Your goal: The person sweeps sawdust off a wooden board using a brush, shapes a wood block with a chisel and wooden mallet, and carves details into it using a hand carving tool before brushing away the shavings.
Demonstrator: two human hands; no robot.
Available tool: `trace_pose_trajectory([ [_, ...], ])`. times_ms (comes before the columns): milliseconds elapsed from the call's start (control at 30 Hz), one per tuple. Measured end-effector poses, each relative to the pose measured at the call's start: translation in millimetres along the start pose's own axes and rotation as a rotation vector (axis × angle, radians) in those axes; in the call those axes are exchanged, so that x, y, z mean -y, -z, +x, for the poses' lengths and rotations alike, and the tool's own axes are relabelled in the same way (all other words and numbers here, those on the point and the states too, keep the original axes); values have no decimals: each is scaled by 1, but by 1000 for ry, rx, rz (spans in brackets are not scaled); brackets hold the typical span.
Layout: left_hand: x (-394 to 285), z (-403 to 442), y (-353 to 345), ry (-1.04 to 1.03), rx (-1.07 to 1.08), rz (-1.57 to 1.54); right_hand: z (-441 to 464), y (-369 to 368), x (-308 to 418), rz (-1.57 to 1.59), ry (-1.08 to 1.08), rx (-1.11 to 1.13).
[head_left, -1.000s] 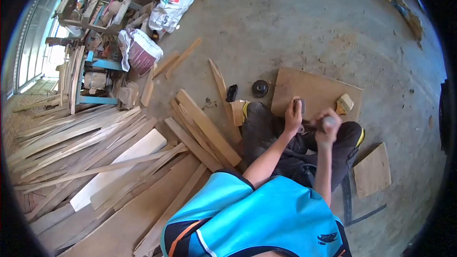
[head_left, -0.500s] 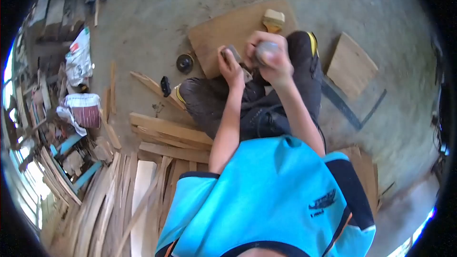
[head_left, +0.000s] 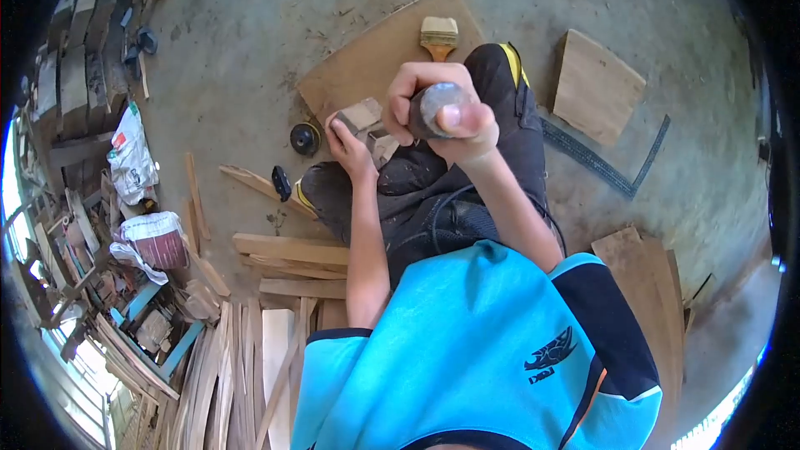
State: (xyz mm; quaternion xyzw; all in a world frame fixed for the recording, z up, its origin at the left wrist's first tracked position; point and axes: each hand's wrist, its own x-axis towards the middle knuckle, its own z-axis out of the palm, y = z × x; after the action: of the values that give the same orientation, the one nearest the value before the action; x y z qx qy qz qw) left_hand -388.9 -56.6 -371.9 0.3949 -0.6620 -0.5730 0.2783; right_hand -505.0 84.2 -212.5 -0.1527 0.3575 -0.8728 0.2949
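Observation:
Above my crossed legs, my left hand is closed around a small pale block with a darker grey-brown side. To its right and higher up, my right hand grips a thick, dark object with a rounded grey end; the thumb lies over that end. The rest of this object is hidden by the hand. Under and beyond both hands lies a flat brown board on the floor. A wide brush with pale bristles rests on the board, just beyond my right hand.
Left of my knee are a black round item and a small black object. Planks lie at the lower left, sacks farther left. A flat wood piece and a dark angled strip lie at right.
The view has turned and shifted, so the board and brush sit more to the left. My left hand has lowered away from my right, and more of the pale block shows. Both hands keep their hold.

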Motion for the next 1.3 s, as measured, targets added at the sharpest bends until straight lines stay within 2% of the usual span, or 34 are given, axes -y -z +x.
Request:
trace_pose_trajectory([
  [67,1,1,2,3,37,-7,2,-2,-14,-45,-28,-25],
  [133,4,-1,-1,39,-24,-23,0,-6,-34,-79,-62,-66],
  [200,10,4,2,82,-10,-33,-2,-2,-36,-61,17,-4],
  [267,16,5,3,-57,78,34,-1,-15,-9,-48,-9,-34],
  [300,-16,-8,-8,-105,-7,136,-1,-21,-1,-30,-37,-64],
  [333,-14,-7,-1,-103,-13,143,-1,-20,-6,-23,-43,-63],
  [400,-7,-1,7,73,-34,69,5,-11,-17,32,-86,-182],
  [433,-2,1,9,71,-33,40,11,-8,-18,35,-12,-194],
  [533,18,2,-2,-58,-84,96,2,-23,-13,-94,-32,-136],
  [567,-53,4,-21,418,-148,235,1,-28,-9,-236,53,-101],
  [600,-38,5,-17,422,-151,234,1,-31,-5,-231,104,-43],
  [667,7,4,7,-106,27,182,3,-26,-27,-241,9,-86],
  [733,12,5,1,-70,-46,53,13,-28,-14,-158,-126,-162],
  [800,16,2,-2,-118,-53,85,13,-31,-12,-190,-75,-150],
  [833,-11,-1,-6,-112,-44,170,10,-38,-6,-221,-26,-122],
  [900,-20,-3,-8,-60,-1,33,8,-40,-9,-355,86,-42],
  [933,-25,-12,-5,-11,-13,25,-2,-44,-17,-345,56,-53],
  [1000,-29,-3,-13,-49,-45,30,15,-40,-25,-461,-6,-106],
  [1033,-28,-5,-9,-37,-64,73,12,-42,-23,-420,-41,-133],
  [1067,-26,-7,-5,-31,-61,83,7,-42,-21,-415,-48,-140],
  [1133,-24,-4,-2,-81,12,164,7,-42,-17,-404,75,-47],
  [1167,-22,-6,-4,-109,-51,112,5,-40,-30,-321,-47,-105],
  [1200,24,1,6,-61,-78,177,10,-26,-50,-324,-42,-105],
  [1300,18,5,-2,-61,-92,27,15,-22,-52,-305,-31,-151],
])
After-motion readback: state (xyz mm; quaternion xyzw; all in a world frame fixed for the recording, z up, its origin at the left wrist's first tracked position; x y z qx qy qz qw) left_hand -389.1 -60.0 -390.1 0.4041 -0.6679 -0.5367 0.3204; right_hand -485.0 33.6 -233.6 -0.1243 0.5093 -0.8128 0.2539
